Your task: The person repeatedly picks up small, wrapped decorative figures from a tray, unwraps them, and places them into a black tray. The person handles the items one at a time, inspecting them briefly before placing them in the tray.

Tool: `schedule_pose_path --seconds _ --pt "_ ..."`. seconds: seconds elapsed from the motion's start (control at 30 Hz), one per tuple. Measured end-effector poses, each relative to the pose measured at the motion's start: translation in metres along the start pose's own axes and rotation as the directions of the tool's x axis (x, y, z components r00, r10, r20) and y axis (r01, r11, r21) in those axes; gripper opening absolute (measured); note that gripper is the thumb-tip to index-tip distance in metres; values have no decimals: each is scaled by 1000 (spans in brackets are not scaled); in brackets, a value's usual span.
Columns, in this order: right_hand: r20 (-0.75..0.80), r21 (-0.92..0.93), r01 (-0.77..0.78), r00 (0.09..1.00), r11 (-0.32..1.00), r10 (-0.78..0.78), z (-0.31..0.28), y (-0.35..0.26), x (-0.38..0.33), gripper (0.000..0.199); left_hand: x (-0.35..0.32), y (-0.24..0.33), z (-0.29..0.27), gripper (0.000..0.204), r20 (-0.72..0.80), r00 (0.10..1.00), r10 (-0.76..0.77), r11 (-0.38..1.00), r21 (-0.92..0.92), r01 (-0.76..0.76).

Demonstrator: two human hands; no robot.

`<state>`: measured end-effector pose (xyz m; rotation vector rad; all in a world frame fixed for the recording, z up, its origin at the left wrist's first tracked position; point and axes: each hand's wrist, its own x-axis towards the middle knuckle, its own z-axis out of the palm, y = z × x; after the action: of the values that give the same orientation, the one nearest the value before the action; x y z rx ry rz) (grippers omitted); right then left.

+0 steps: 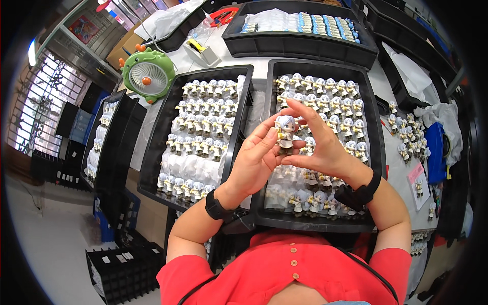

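A small figurine [286, 133] with pale silver hair, a white outfit and a dark base stands upright in my left hand [257, 155], pinched between thumb and fingers. My right hand [325, 147] curves around its right side, thumb and index finger spread wide apart. The right thumb tip is close to the figurine's base, and the index fingertip is above its head; whether they touch it I cannot tell. Both hands are over a black tray [317, 222] with rows of similar figurines, partly hidden by my hands and forearms.
Another black tray [155, 194] of figurines in rows stands to the left. A green fan [148, 76] and a tape dispenser [202, 52] are behind it. At the back sits a black bin [300, 51]. Loose figurines [408, 136] and a pink-and-white card [418, 185] lie at right.
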<state>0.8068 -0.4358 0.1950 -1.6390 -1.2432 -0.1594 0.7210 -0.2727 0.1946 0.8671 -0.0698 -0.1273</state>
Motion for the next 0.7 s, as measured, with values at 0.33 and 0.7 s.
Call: schedule_pose_path --seconds 0.33,0.7 --pt "-3 84 -71 997 994 71 3 4 -2 97 3 4 6 49 9 1000 -30 999 -15 30" --pt "11 121 -149 989 981 149 2 4 -3 95 2 1 1 50 -18 1000 -18 1000 -14 18"
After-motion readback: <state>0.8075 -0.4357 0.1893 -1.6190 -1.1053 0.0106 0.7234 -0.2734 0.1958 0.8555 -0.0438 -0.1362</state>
